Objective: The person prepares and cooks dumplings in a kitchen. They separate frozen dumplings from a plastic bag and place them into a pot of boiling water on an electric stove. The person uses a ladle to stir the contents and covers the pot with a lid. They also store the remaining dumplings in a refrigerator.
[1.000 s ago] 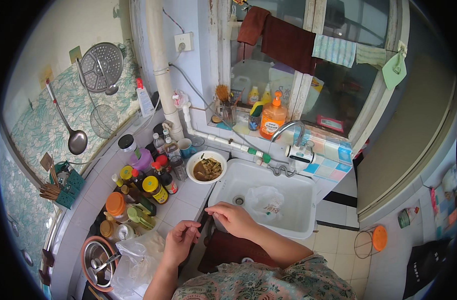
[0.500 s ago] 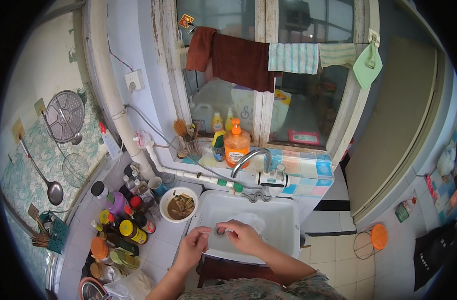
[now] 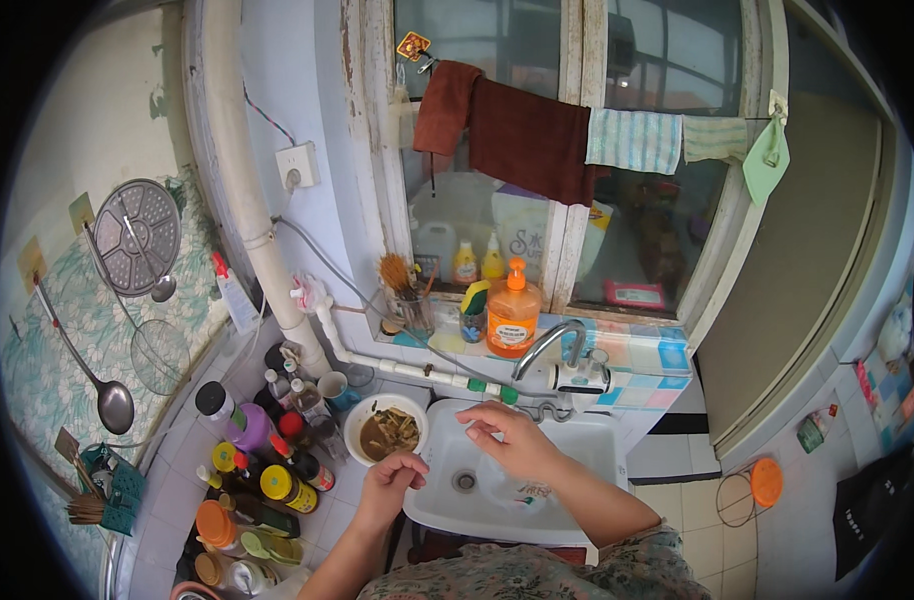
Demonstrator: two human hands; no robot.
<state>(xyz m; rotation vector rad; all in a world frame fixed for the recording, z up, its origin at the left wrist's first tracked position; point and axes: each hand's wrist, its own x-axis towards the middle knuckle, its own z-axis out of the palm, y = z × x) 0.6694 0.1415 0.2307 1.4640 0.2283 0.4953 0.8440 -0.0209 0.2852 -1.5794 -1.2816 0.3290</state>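
Right hand (image 3: 512, 440) has moved farther from the left hand (image 3: 390, 484), above the sink (image 3: 442, 511); both are half-open, loosely curled, apparently empty. Food (image 3: 389, 432) is still in the bowl (image 3: 354, 437) beside the left, on the bench (image 3: 346, 496); a plastic bag (image 3: 525, 493) remains in the sink.

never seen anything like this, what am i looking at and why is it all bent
No machine here: these are a person's own bare hands. A wide fisheye camera on their head looks down, so straight edges bend toward the rim. The left hand, fingers curled, is near the white bowl of food, which stands on the tiled counter beside bottles and jars. The right hand is over the white sink, where a thin plastic bag lies. Neither hand appears to hold anything.
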